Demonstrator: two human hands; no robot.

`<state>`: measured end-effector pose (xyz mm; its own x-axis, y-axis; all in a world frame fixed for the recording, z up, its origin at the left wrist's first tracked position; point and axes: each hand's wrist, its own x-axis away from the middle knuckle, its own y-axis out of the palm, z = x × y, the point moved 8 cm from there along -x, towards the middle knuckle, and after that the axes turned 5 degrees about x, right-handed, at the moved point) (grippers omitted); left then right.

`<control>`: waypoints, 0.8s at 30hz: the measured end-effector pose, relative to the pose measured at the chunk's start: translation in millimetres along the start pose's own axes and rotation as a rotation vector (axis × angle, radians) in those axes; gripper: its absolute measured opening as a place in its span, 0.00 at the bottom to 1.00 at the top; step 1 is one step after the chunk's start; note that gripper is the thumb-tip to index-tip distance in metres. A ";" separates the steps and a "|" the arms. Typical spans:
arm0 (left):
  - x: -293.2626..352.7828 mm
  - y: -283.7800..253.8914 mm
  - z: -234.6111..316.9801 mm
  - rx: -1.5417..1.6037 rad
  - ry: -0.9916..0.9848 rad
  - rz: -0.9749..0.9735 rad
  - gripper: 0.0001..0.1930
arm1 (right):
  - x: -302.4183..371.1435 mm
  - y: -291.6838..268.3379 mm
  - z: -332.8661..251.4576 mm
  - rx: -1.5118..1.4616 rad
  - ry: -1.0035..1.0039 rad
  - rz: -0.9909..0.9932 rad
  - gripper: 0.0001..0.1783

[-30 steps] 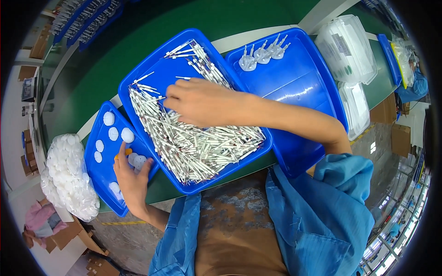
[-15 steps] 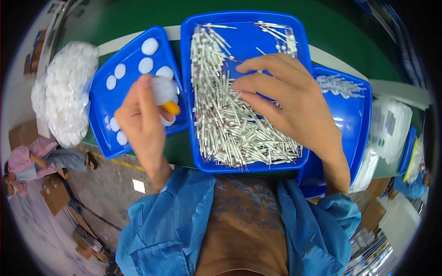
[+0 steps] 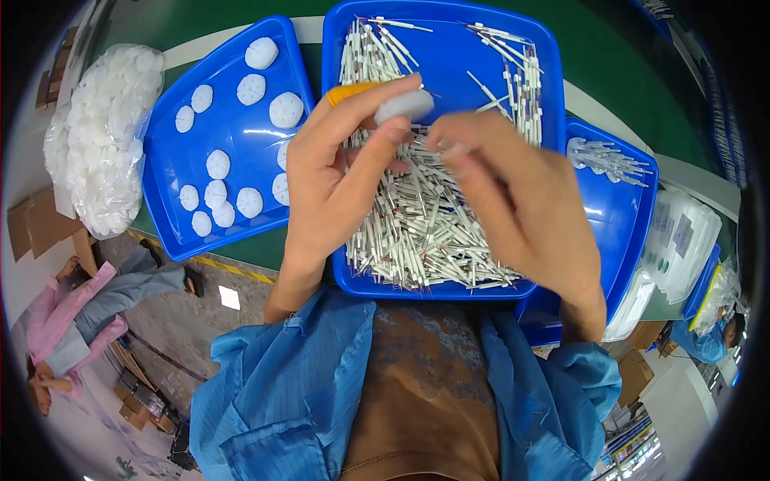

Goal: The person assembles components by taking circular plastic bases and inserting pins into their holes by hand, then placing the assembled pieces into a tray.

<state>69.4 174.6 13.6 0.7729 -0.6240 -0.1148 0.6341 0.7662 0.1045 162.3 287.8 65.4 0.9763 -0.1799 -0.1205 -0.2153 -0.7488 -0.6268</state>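
Left hand [image 3: 325, 180]: crossed from side tray [image 3: 233, 132]; gripped white disc [image 3: 403, 107] in fingers above blue tray [image 3: 449, 60] of white sticks [image 3: 437, 232], bringing disc within both hands' reach. Right hand [image 3: 525, 212]: hovered close, blurred; could not tell fingers' hold.

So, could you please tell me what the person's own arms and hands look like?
Loose, shiny blue sleeves end short of the wrists. The left hand wears an orange-yellow covering on one finger; the right hand is blurred, but no glove shows.

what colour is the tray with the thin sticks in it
The tray is blue, best seen in the head view.
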 end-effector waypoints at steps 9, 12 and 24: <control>2.3 -3.9 15.0 0.126 0.134 -0.004 0.12 | 2.7 17.9 -4.2 -0.009 0.026 -0.066 0.13; 3.1 1.5 21.3 0.107 0.211 -0.120 0.12 | 4.6 18.4 -0.7 0.060 0.120 -0.083 0.11; -1.0 -17.1 5.3 0.210 -0.005 0.169 0.09 | 9.0 17.2 -11.8 0.207 -0.067 0.066 0.07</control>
<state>57.9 161.3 17.1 0.8680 -0.4912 -0.0732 0.4865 0.8113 0.3242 167.1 265.9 62.7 0.9610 -0.1767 -0.2128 -0.2765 -0.5890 -0.7594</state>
